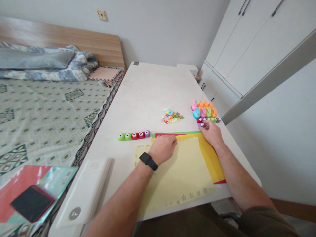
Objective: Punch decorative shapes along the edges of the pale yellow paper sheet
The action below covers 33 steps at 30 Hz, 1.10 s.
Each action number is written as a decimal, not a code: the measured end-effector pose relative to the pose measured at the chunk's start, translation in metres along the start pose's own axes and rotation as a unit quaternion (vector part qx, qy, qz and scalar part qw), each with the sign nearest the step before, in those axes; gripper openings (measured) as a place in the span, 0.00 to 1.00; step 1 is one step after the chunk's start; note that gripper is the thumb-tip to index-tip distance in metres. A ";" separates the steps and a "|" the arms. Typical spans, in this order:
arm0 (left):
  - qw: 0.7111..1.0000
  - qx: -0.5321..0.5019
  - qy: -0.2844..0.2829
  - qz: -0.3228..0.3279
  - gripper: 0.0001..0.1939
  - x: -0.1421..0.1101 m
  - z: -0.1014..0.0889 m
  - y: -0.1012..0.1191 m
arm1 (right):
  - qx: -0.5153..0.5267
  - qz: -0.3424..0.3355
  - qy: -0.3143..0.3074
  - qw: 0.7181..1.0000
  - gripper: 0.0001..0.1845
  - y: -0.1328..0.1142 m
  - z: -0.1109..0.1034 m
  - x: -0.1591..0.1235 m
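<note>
On the table in front of me lies a pale yellow sheet of paper with shapes punched out along its edges. My left hand, wearing a black watch, rests over the sheet's far edge with its fingers curled closed; whatever they hold, if anything, is hidden. To the right, my right hand has its fingers closed on a small purple paper punch. That punch sits just in front of a row of small coloured punches. Under the pale sheet are darker yellow paper and red and green sheets.
Larger punches stand in rows behind the small ones. Several small punches form a line left of the paper. Punched confetti lies in a pile mid-table. A white device is at the left edge, beside the bed.
</note>
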<state>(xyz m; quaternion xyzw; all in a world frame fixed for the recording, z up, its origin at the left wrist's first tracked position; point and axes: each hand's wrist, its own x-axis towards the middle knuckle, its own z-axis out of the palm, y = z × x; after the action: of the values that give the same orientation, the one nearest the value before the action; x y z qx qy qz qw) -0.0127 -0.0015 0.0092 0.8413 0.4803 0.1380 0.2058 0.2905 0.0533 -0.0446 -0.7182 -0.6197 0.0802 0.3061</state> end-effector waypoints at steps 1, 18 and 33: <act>1.000 -0.001 -0.001 0.000 0.13 0.000 0.000 0.000 | 0.002 0.002 0.002 1.000 0.21 0.000 0.001 0.000; 1.000 -0.010 -0.001 0.003 0.12 0.001 0.003 -0.003 | -0.033 -0.005 0.029 0.999 0.32 -0.002 0.001 -0.003; 1.000 0.004 0.005 0.007 0.15 -0.001 0.006 -0.005 | 0.085 -0.068 0.126 0.986 0.26 -0.052 -0.014 -0.017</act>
<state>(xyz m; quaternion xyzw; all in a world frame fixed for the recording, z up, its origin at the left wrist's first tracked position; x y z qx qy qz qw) -0.0142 -0.0016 0.0012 0.8448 0.4759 0.1420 0.1992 0.2498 0.0347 -0.0097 -0.6504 -0.6140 0.0207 0.4468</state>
